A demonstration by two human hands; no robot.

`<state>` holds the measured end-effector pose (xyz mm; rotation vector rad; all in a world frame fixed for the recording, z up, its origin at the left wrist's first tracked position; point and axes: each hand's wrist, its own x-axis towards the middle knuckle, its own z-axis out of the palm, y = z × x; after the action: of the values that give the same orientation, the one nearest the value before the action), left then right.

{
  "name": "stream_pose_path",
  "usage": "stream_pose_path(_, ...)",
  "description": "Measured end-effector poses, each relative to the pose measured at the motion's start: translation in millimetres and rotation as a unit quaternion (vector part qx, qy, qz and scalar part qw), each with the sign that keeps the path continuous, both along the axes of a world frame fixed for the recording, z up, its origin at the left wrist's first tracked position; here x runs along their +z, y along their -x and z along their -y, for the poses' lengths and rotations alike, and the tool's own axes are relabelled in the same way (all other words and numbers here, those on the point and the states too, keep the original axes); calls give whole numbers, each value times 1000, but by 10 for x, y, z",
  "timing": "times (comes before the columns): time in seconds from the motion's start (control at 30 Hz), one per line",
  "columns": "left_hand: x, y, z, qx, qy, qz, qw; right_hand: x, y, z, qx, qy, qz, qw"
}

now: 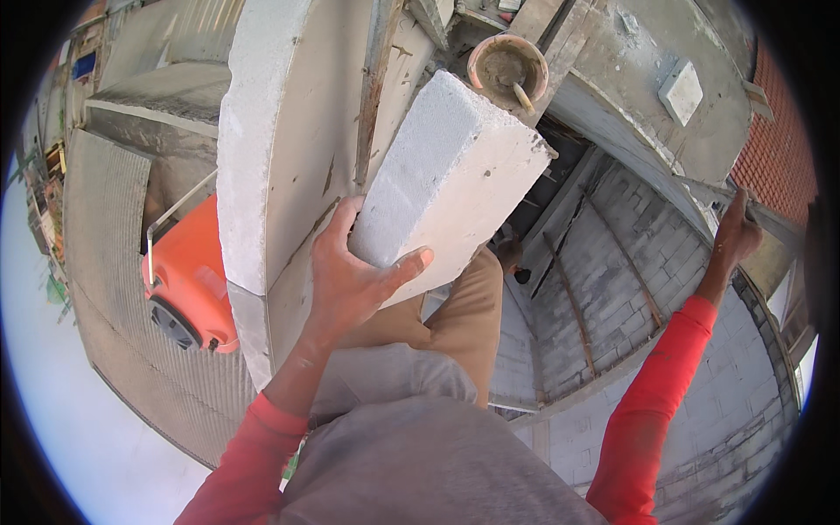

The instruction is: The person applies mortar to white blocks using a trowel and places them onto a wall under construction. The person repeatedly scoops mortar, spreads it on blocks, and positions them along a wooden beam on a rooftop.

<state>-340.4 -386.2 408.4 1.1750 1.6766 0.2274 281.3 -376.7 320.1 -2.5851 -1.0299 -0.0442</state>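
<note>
A white aerated concrete block (477,188) is in my left hand (354,271). The thumb presses on its broad face and the fingers go round its near end, partly hidden. The block slants up and away, its far end close to an orange-rimmed bucket (540,83). Grey mortar fills part of that bucket, and a light-coloured handle (523,98) sticks out of it. Far off to the right, my right hand (739,232) is closed beside the edge of a concrete slab (604,48). Whatever is in its fingers, if anything, is hidden.
A pale block wall (254,131) runs along my left, with an orange tank (197,271) on a corrugated roof (114,236) beyond. Below right drops a deep opening with grey block walls (630,254); a person (510,254) is partly visible there. A white block piece (681,92) lies on the slab.
</note>
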Motion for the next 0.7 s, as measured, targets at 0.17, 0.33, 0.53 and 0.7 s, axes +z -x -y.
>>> stream_pose_path(0.17,204,71,61,60,-8,92,994,0,53,-39,4,-17,-1,1000)
stream_pose_path(0.33,727,143,71,119,-24,160,980,-38,80,-89,14,-37,-4,999)
stream_pose_path(0.53,1519,471,0,153,-74,157,973,-98,60,-87,33,-37,20,999)
stream_pose_path(0.7,2294,814,96,172,-186,38,967,-143,93,-111,29,-62,22,997)
